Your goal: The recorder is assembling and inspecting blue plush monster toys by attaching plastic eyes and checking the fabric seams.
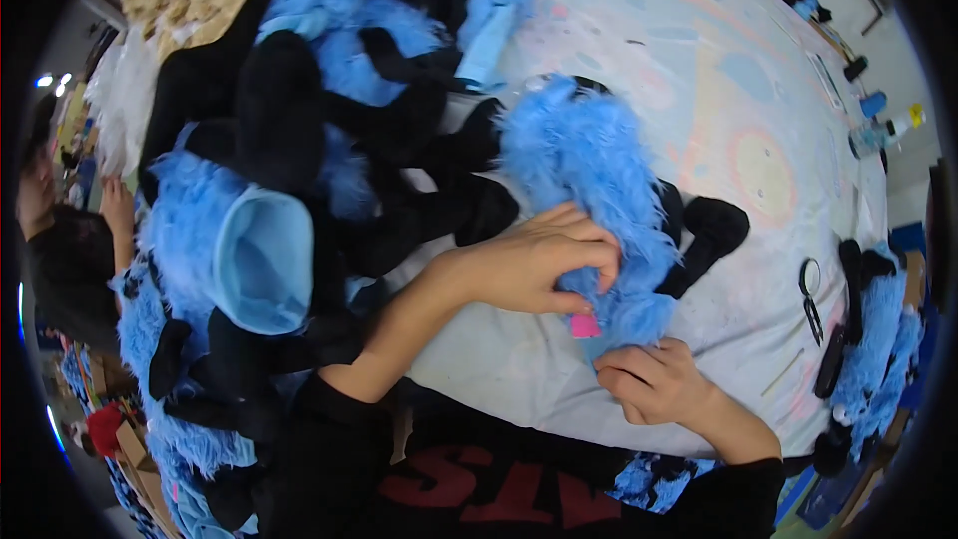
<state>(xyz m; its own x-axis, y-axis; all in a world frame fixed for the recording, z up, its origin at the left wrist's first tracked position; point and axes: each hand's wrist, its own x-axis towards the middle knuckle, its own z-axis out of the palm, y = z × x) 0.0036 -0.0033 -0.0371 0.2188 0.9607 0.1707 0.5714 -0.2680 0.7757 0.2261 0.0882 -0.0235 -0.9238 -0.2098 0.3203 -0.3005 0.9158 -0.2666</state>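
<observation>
A blue furry plush piece (pixel 589 150) with black limbs (pixel 717 225) lies on the table in front of me. My left hand (pixel 549 258) rests over its lower part, with thumb and fingers curled into the fur. Just below that thumb a small pink piece (pixel 584 325) sticks out; its kind is not clear. At the plush's near end my right hand (pixel 657 381) is closed, pinching the light blue fabric edge. Its fingertips are partly hidden, so any small tool in them cannot be made out.
Blue and black plush pieces (pixel 180 210) heap up on the left, one with a light blue opening (pixel 264 260). Black-handled scissors (pixel 811 299) and a thin stick (pixel 783 372) lie to the right. Another plush (pixel 878 349) sits at the right edge. A person (pixel 70 260) works at far left.
</observation>
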